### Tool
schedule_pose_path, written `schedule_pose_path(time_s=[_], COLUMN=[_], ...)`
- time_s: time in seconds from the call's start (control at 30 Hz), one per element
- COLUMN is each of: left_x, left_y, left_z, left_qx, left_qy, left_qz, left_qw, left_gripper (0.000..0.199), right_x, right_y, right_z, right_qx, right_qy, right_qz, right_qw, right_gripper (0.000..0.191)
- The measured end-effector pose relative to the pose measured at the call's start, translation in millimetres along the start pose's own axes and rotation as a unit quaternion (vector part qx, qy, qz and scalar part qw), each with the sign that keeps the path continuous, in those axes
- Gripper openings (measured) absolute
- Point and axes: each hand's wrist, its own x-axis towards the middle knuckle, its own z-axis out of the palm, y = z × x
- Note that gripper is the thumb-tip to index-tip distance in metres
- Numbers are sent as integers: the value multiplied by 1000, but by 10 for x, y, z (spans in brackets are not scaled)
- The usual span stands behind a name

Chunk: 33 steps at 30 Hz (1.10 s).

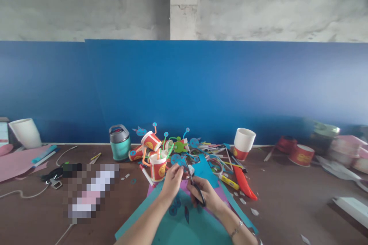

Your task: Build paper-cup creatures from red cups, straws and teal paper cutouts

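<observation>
My left hand [172,180] is closed, its fingertips pinching a small blue paper cut-out [176,159] with dark marks on it. My right hand [207,193] grips black-handled scissors [197,190], whose blades point up and away beside the left fingertips. Whether the blades touch the paper is too small to tell. Below the hands lies a teal paper sheet [201,227] bearing small round blue cut-outs [173,209] and a dark pointed one [186,214]. Just beyond the left hand stands a red and white paper cup [158,169] with an orange bent strip on its side.
More decorated cups [151,141] are heaped behind. A teal lidded container [120,146] stands left of them. Pens, a yellow marker [230,182] and a red tapered object [243,183] lie to the right, near stacked white cups [243,141]. A blue partition [184,88] closes the back.
</observation>
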Motion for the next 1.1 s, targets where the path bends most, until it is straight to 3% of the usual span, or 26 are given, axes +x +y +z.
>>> schedule_pose_path(time_s=[1.1], left_x=[-3], left_y=[37], left_z=[-61], left_qx=[46], left_qy=[-47], left_qz=[22], left_qw=[998], left_gripper=[38], right_x=[-9], right_y=[-15], right_z=[-1], right_qx=[1], right_qy=[14], right_qz=[4], right_qw=[1000], right_gripper=[43])
